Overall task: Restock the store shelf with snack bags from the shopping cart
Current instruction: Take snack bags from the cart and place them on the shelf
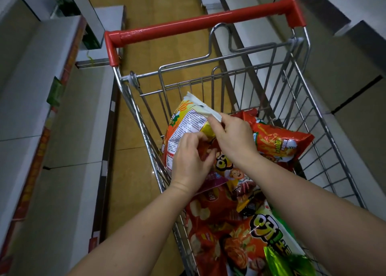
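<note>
Snack bag (188,121), the orange-yellow one, is up against the cart's left wall. Right hand (231,138) pinches its white top seal, left hand (190,161) grips lower down its back. Around them the wire shopping cart (325,129) holds roughly six more bags, hard to count exactly. Shelf (27,100) sits left, a strip of bare floor (133,150) between.
</note>
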`<state>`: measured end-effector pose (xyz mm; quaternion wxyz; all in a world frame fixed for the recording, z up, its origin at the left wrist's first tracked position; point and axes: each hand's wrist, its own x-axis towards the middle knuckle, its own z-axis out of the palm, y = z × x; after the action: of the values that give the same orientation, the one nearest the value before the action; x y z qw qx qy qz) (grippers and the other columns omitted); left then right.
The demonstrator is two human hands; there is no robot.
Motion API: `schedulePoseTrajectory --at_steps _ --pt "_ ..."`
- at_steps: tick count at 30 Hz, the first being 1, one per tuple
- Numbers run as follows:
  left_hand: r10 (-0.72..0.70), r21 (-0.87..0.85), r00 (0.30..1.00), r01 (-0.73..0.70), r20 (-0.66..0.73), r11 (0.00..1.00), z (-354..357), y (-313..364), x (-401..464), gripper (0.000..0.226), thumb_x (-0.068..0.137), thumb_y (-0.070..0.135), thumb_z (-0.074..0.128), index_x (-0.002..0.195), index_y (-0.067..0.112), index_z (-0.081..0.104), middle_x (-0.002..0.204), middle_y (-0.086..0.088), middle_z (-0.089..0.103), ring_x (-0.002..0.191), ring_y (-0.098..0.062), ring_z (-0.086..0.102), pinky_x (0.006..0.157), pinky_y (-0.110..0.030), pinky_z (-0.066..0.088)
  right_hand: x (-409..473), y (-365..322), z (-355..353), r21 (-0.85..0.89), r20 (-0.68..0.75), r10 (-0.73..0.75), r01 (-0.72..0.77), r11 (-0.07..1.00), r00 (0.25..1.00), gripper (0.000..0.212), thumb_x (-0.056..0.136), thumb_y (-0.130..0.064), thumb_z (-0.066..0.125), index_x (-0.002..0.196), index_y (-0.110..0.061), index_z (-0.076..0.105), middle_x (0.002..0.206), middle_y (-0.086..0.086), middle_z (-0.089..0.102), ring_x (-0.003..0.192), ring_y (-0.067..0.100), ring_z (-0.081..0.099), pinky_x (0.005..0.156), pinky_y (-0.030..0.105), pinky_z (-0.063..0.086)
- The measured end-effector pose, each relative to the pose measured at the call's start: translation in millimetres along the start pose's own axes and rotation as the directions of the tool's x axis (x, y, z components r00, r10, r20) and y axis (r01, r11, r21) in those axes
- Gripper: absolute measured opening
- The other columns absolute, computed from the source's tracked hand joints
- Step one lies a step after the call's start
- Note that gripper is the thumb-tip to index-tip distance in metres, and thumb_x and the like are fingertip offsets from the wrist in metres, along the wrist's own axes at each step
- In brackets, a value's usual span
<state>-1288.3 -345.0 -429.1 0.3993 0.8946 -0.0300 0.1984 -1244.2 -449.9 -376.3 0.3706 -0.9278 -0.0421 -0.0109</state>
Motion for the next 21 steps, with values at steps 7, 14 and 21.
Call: schedulePoseTrajectory --at_steps 7,14,21 --pt "0.210 0.206 0.974 -0.189 -0.081 0.960 -1.5 28.1 -11.3 0.066 0.070 0.037 0.063 0.127 0.016 0.039 0.129 -0.005 0.035 0.117 -0.023 0.037 0.101 -0.028 0.026 -16.1 -5.3 -44.3 0.020 -0.057 0.010 -0.009 1.000 0.998 0.040 0.096 -0.033 0.046 0.062 -0.012 0.050 0.053 -0.001 0.043 0.060 0.024 0.047 0.053 0.035 0.029" --pt "-0.282 0.170 0.905 0.238 0.318 0.956 -11.4 62.7 -7.3 0.110 0.068 0.042 0.080 0.150 0.025 0.009 0.151 -0.003 0.029 0.138 -0.022 0.032 0.111 -0.041 0.032 -38.4 -7.8 -85.7 -0.078 0.043 0.069 -0.066 0.995 0.997 0.038 0.095 -0.035 0.046 0.083 -0.005 0.066 0.074 0.009 0.060 0.076 0.026 0.057 0.063 0.033 0.037" --pt "-0.261 0.062 0.864 0.260 0.431 0.964 -11.8 69.9 -3.4 0.084 0.071 0.034 0.080 0.139 0.024 0.031 0.120 0.003 0.053 0.111 -0.022 0.056 0.090 -0.034 0.048 -52.7 30.7 -108.2 0.273 0.183 0.218 -0.262 0.926 0.959 0.046 0.084 -0.046 0.060 0.121 -0.018 0.060 0.108 -0.001 0.066 0.095 0.014 0.065 0.093 0.037 0.050"
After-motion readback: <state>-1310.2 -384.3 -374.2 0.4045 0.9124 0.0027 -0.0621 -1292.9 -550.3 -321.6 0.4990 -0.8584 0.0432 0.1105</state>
